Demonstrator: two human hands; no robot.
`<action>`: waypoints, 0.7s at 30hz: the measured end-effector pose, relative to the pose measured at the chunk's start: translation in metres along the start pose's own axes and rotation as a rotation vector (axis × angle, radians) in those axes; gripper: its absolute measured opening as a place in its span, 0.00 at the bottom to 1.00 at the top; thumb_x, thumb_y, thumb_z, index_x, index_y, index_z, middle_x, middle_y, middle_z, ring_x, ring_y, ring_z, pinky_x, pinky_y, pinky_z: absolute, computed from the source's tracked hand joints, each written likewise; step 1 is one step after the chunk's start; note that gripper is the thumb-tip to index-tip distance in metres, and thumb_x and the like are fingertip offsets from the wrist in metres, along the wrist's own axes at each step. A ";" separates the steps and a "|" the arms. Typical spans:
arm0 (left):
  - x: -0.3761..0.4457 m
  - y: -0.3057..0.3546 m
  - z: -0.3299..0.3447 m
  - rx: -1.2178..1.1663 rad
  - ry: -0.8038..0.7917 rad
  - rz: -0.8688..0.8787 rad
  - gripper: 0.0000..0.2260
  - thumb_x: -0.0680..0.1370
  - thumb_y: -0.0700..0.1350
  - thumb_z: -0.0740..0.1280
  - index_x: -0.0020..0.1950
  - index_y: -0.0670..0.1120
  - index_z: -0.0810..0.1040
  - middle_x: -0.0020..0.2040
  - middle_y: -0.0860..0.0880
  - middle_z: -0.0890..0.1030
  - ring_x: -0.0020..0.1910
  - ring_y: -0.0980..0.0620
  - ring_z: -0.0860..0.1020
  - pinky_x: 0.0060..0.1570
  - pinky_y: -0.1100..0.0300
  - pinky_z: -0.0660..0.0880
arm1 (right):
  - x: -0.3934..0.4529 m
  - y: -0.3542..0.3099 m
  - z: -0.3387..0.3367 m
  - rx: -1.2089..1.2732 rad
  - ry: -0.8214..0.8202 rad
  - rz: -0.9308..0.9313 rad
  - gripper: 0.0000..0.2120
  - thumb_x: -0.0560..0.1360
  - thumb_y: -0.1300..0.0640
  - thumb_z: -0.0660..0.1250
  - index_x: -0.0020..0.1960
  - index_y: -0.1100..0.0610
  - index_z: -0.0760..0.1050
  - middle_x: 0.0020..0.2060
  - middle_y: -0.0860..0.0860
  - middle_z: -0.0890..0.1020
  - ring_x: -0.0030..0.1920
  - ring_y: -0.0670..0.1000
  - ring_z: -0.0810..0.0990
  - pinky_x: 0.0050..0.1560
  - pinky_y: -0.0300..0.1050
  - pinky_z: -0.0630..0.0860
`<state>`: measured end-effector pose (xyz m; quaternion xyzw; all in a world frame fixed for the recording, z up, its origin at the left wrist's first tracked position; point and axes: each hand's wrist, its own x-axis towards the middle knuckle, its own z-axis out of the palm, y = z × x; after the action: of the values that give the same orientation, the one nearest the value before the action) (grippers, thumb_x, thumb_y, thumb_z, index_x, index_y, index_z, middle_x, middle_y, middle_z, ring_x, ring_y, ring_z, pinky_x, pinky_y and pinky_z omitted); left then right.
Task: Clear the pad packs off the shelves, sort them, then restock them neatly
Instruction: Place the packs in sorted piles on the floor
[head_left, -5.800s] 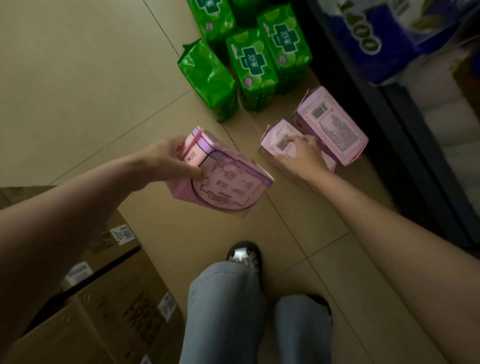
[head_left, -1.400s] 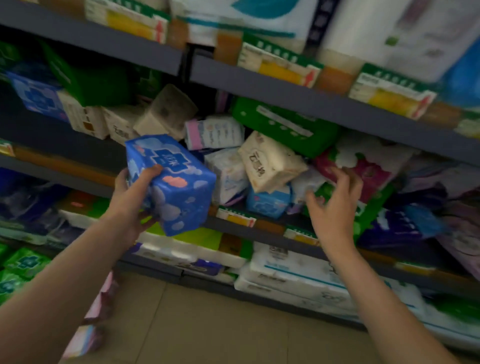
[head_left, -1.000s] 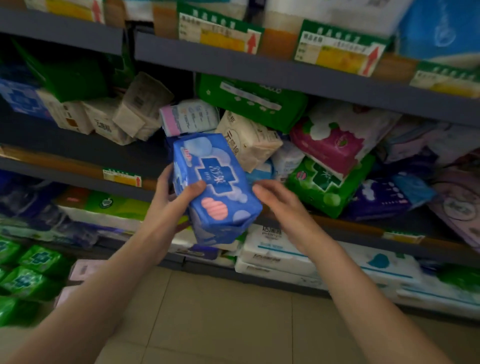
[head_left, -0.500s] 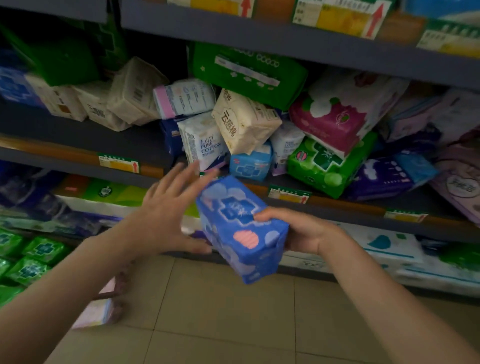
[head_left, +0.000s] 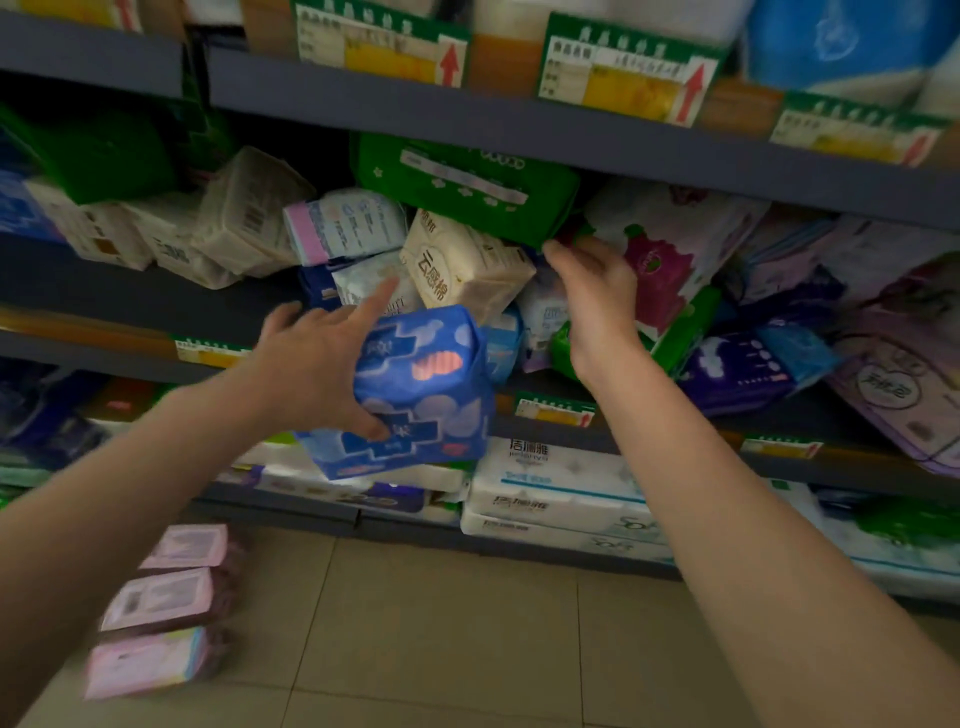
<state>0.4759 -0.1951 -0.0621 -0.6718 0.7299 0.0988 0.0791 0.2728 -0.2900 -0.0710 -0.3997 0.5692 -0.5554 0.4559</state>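
Pad packs (head_left: 467, 265) are heaped untidily on the middle shelf (head_left: 130, 296), and some pink packs (head_left: 166, 603) already lie on the floor at near left. Clearing is judged best done from the top of the heap, so nothing slides off. A blue pack (head_left: 415, 395), printed with pale clouds, is held in the left hand (head_left: 317, 364), fingers spread; the right hand (head_left: 597, 291) is curled against the heap, its grip not discernible.

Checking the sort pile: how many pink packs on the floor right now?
3, stacked in a column at bottom left by the lowest shelf: top pink pack, middle pink pack, bottom pink pack. The left forearm may hide more.
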 end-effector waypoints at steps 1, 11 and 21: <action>0.002 -0.004 -0.005 0.008 -0.014 -0.026 0.60 0.62 0.63 0.74 0.74 0.53 0.30 0.74 0.48 0.62 0.71 0.47 0.62 0.71 0.51 0.50 | 0.007 -0.002 0.012 -0.036 0.046 -0.025 0.18 0.72 0.59 0.71 0.59 0.64 0.75 0.53 0.57 0.81 0.53 0.53 0.79 0.51 0.45 0.75; -0.001 -0.015 0.004 -0.017 -0.018 -0.060 0.60 0.63 0.63 0.74 0.73 0.52 0.28 0.74 0.48 0.61 0.70 0.46 0.63 0.70 0.51 0.52 | 0.013 0.003 0.039 -0.309 0.342 -0.196 0.09 0.75 0.62 0.65 0.52 0.61 0.81 0.50 0.57 0.83 0.53 0.55 0.79 0.42 0.33 0.66; -0.007 -0.029 0.000 -0.104 0.118 -0.059 0.62 0.62 0.60 0.77 0.72 0.54 0.27 0.71 0.47 0.66 0.66 0.44 0.67 0.69 0.51 0.54 | -0.066 0.013 -0.020 0.626 -0.110 0.308 0.17 0.75 0.50 0.64 0.62 0.51 0.70 0.59 0.52 0.76 0.58 0.55 0.75 0.57 0.53 0.75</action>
<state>0.5052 -0.1911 -0.0613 -0.7007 0.7071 0.0944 0.0037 0.2718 -0.2200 -0.0794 -0.1796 0.3997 -0.6054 0.6645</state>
